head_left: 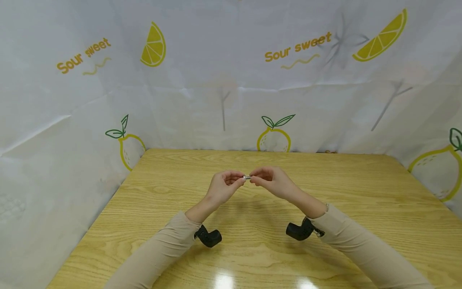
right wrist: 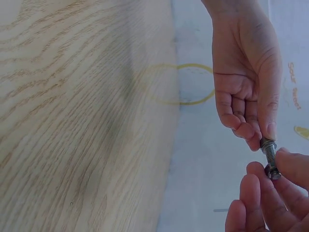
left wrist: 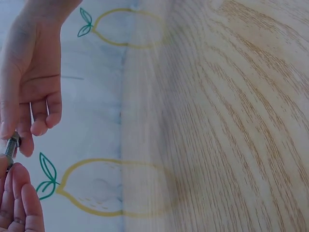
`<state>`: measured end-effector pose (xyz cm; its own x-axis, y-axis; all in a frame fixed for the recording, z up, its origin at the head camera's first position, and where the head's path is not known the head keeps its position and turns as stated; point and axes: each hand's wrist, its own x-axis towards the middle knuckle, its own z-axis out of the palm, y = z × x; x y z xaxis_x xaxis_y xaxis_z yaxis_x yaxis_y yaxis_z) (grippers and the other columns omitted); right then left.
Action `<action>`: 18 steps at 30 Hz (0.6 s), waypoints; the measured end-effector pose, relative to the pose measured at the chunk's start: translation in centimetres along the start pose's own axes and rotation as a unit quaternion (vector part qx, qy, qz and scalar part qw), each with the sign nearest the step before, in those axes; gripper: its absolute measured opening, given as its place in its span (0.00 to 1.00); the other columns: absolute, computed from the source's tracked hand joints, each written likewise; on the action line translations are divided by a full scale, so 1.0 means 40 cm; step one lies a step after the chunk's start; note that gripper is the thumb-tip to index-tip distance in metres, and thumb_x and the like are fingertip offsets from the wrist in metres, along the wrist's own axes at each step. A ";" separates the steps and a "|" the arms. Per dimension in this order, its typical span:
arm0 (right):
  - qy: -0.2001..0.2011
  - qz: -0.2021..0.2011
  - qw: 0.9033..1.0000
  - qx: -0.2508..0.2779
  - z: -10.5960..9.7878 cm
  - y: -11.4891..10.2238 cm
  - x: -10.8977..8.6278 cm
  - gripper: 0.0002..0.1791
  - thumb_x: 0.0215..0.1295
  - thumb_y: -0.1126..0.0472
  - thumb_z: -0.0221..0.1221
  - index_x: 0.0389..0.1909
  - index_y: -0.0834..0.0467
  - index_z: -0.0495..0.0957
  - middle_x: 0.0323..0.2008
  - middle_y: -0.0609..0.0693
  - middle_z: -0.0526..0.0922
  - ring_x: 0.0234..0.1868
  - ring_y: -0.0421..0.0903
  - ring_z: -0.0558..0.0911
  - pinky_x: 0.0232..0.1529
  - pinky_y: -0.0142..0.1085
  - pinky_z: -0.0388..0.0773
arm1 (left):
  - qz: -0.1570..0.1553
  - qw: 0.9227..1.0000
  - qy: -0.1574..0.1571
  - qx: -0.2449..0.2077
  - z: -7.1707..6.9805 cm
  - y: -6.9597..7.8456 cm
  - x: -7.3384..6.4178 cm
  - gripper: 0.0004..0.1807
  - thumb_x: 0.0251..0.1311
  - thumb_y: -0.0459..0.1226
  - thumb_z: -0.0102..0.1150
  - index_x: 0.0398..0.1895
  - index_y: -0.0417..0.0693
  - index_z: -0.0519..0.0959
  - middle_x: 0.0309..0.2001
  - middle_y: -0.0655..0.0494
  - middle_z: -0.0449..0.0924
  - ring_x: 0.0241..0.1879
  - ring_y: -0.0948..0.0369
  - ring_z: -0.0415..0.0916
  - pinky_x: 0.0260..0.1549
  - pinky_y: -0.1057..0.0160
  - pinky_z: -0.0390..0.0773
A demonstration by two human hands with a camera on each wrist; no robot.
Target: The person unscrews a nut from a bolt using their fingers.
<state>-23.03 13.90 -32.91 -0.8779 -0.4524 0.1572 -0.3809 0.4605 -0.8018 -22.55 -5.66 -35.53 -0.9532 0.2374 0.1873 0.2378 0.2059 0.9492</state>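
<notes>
A small silver bolt (head_left: 247,177) is held in the air between the two hands, above the wooden table. Its threaded shank (right wrist: 271,155) shows in the right wrist view, with a wider metal piece at each end; which is the head and which a nut I cannot tell for sure. The left hand (head_left: 224,186) pinches one end between thumb and fingers. From the opposite side, the right hand (head_left: 276,182) pinches the other end. Both hands' fingertips partly cover the bolt. In the left wrist view the bolt (left wrist: 10,146) appears at the left edge.
Beneath the hands lies a wood-grain table (head_left: 252,257). A pale cloth with lemon prints (head_left: 195,108) hangs behind it and along its sides. Black camera mounts (head_left: 211,237) sit at both wrists, below the beige sleeves (head_left: 159,249).
</notes>
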 end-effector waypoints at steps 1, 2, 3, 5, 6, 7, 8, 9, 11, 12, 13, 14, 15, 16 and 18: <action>0.005 -0.004 1.000 -0.001 0.000 0.000 0.000 0.14 0.66 0.59 0.56 0.47 0.64 0.77 0.42 0.61 0.83 0.40 0.47 0.83 0.42 0.39 0.81 | 0.000 1.000 0.000 -0.001 0.000 0.000 0.000 0.12 0.61 0.35 0.59 0.45 0.39 0.80 0.40 0.42 0.82 0.41 0.47 0.79 0.36 0.67 0.80; 0.009 -0.008 1.000 -0.002 0.000 0.000 0.000 0.13 0.65 0.60 0.57 0.47 0.63 0.77 0.42 0.61 0.83 0.39 0.47 0.83 0.41 0.37 0.80 | -0.001 1.000 0.000 -0.002 0.000 0.001 0.000 0.12 0.61 0.35 0.58 0.45 0.38 0.80 0.40 0.42 0.82 0.41 0.46 0.79 0.36 0.67 0.80; 0.011 -0.009 1.000 0.000 0.000 -0.001 -0.001 0.13 0.64 0.61 0.58 0.46 0.63 0.77 0.43 0.61 0.82 0.39 0.47 0.83 0.41 0.36 0.80 | 0.000 1.000 0.000 -0.003 0.001 0.001 0.000 0.12 0.61 0.35 0.58 0.45 0.38 0.80 0.40 0.42 0.82 0.42 0.46 0.79 0.36 0.67 0.80; 0.014 -0.014 1.000 0.003 0.001 -0.001 -0.001 0.13 0.62 0.62 0.59 0.47 0.62 0.77 0.45 0.60 0.81 0.41 0.49 0.82 0.41 0.35 0.80 | 0.002 1.000 0.000 -0.003 0.001 0.001 0.000 0.12 0.61 0.34 0.58 0.45 0.38 0.80 0.40 0.41 0.82 0.42 0.46 0.79 0.36 0.67 0.80; 0.014 -0.014 1.000 0.006 0.001 -0.001 -0.002 0.14 0.62 0.63 0.60 0.48 0.63 0.76 0.46 0.61 0.80 0.42 0.50 0.82 0.41 0.36 0.80 | 0.002 1.000 0.000 -0.003 0.001 0.001 0.000 0.11 0.61 0.34 0.58 0.45 0.38 0.80 0.40 0.41 0.82 0.41 0.45 0.78 0.36 0.67 0.80; 0.013 -0.014 1.000 0.007 0.001 -0.001 -0.002 0.15 0.62 0.62 0.60 0.49 0.63 0.76 0.47 0.61 0.80 0.43 0.51 0.82 0.42 0.37 0.80 | 0.002 1.000 0.000 -0.003 0.001 0.002 0.000 0.11 0.61 0.34 0.58 0.45 0.38 0.80 0.40 0.41 0.82 0.41 0.46 0.79 0.36 0.67 0.80; 0.012 -0.013 1.000 0.006 0.000 -0.002 -0.002 0.16 0.63 0.61 0.59 0.50 0.63 0.75 0.48 0.61 0.80 0.44 0.52 0.81 0.43 0.37 0.80 | 0.003 1.000 0.000 -0.003 0.001 0.001 0.000 0.11 0.61 0.35 0.58 0.45 0.38 0.80 0.40 0.41 0.82 0.41 0.46 0.79 0.37 0.66 0.80; 0.009 -0.013 1.000 0.006 0.000 -0.001 -0.002 0.18 0.64 0.60 0.59 0.52 0.63 0.74 0.48 0.62 0.80 0.44 0.52 0.81 0.43 0.39 0.80 | 0.004 1.000 0.000 -0.002 0.001 0.001 0.000 0.12 0.61 0.35 0.58 0.45 0.38 0.80 0.40 0.41 0.82 0.41 0.46 0.79 0.37 0.66 0.80; 0.001 -0.004 1.000 0.010 0.000 -0.002 -0.001 0.18 0.66 0.58 0.56 0.53 0.64 0.73 0.47 0.63 0.81 0.44 0.52 0.82 0.45 0.42 0.80 | 0.003 1.000 -0.001 -0.001 0.001 0.003 -0.001 0.12 0.61 0.35 0.58 0.45 0.38 0.80 0.40 0.41 0.82 0.41 0.46 0.79 0.37 0.65 0.80; -0.005 0.000 1.000 0.011 0.000 -0.001 0.000 0.19 0.67 0.57 0.55 0.52 0.65 0.73 0.46 0.63 0.81 0.44 0.54 0.82 0.45 0.44 0.80 | 0.004 1.000 -0.001 0.000 0.001 0.003 -0.001 0.12 0.61 0.35 0.58 0.45 0.38 0.80 0.40 0.41 0.82 0.41 0.46 0.79 0.37 0.65 0.80; -0.009 0.004 1.000 0.012 0.000 0.000 0.001 0.19 0.69 0.56 0.53 0.52 0.66 0.74 0.44 0.63 0.82 0.43 0.54 0.82 0.45 0.44 0.80 | 0.004 1.000 -0.001 0.001 0.001 0.004 -0.002 0.12 0.61 0.35 0.58 0.45 0.38 0.80 0.40 0.41 0.82 0.42 0.45 0.79 0.37 0.66 0.80; -0.013 0.008 1.000 0.014 -0.001 0.001 0.001 0.19 0.70 0.55 0.52 0.50 0.67 0.75 0.42 0.63 0.83 0.43 0.55 0.82 0.45 0.46 0.80 | 0.004 1.000 -0.001 0.002 0.001 0.005 -0.002 0.12 0.61 0.35 0.58 0.45 0.38 0.80 0.40 0.41 0.82 0.42 0.45 0.79 0.37 0.66 0.80; -0.017 0.010 1.000 0.016 -0.001 0.003 0.002 0.19 0.70 0.55 0.51 0.49 0.68 0.75 0.41 0.63 0.84 0.42 0.55 0.82 0.45 0.47 0.80 | 0.003 1.000 -0.001 0.002 0.001 0.006 -0.003 0.12 0.61 0.35 0.58 0.45 0.38 0.80 0.40 0.42 0.82 0.42 0.45 0.79 0.37 0.67 0.80; -0.018 0.014 1.000 0.016 -0.001 0.002 0.001 0.19 0.70 0.55 0.50 0.48 0.67 0.76 0.40 0.63 0.84 0.42 0.55 0.82 0.46 0.46 0.80 | 0.003 1.000 -0.001 0.003 0.001 0.006 -0.004 0.12 0.61 0.35 0.58 0.45 0.38 0.80 0.40 0.42 0.82 0.42 0.45 0.79 0.36 0.67 0.80; -0.014 0.013 1.000 0.008 -0.001 0.002 0.000 0.18 0.70 0.57 0.52 0.48 0.67 0.76 0.40 0.62 0.84 0.41 0.54 0.82 0.45 0.44 0.80 | 0.004 1.000 0.000 0.002 0.001 0.006 -0.004 0.12 0.61 0.35 0.58 0.45 0.38 0.80 0.40 0.41 0.82 0.42 0.45 0.79 0.36 0.68 0.80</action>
<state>-23.07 13.98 -32.96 -0.8789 -0.4616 0.1205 -0.3531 0.4595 -0.8150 -22.33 -5.59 -35.34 -0.9510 0.2400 0.1950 0.2467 0.2085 0.9464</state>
